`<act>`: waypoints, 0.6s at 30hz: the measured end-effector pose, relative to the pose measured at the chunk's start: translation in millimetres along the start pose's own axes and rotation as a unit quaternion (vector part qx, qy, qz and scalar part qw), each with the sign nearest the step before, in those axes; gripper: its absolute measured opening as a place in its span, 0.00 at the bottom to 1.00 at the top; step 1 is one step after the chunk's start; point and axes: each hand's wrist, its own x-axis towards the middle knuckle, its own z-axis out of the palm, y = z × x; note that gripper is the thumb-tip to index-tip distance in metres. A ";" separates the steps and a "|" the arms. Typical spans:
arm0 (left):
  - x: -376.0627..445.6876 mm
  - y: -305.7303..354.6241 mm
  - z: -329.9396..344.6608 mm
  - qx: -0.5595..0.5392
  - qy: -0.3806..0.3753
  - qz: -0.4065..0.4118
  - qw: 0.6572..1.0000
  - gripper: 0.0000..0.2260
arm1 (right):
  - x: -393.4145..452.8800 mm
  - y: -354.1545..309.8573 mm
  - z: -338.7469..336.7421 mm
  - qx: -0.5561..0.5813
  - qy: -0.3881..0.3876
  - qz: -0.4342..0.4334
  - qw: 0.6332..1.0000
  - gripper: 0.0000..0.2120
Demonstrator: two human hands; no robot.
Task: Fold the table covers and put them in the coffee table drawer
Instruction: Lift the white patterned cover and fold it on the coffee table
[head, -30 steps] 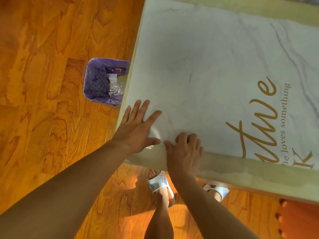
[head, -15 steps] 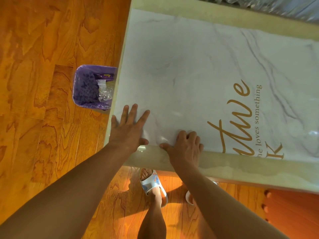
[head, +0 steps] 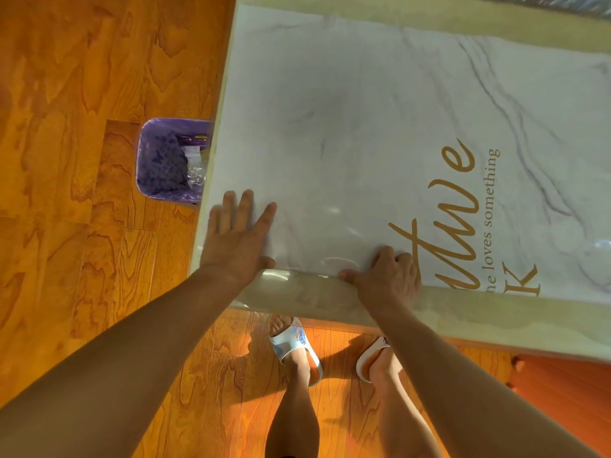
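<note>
A white marble-print table cover [head: 363,127] with gold lettering lies flat on the pale coffee table [head: 496,322]. My left hand [head: 236,239] rests flat on the cover's near left corner, fingers spread. My right hand [head: 390,279] sits at the cover's near edge, further right, with its fingers curled on top and the thumb along the edge, pinching it. A clear film-like layer shows at the table's front edge between the hands. No drawer is visible.
A purple waste bin [head: 158,160] with a plastic bag inside stands on the wooden floor against the table's left side. My feet in white sandals [head: 291,342] are under the table's front edge. An orange mat [head: 562,375] lies at the lower right.
My right hand has slid to the right along the cover's near edge, widening the gap to my left hand, which stays flat on the corner.
</note>
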 end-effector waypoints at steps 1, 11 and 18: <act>-4.9 9.7 2.5 0.012 0.051 0.033 0.998 0.40 | -0.7 -1.0 1.1 0.004 0.003 0.006 1.000 0.34; -76.9 36.6 78.1 -0.055 0.051 0.084 0.994 0.30 | -4.9 -2.8 7.2 0.028 0.034 0.028 0.999 0.37; -95.2 -50.5 82.1 -0.065 0.033 0.010 0.997 0.30 | -1.9 -3.4 5.2 0.015 0.015 0.043 0.999 0.39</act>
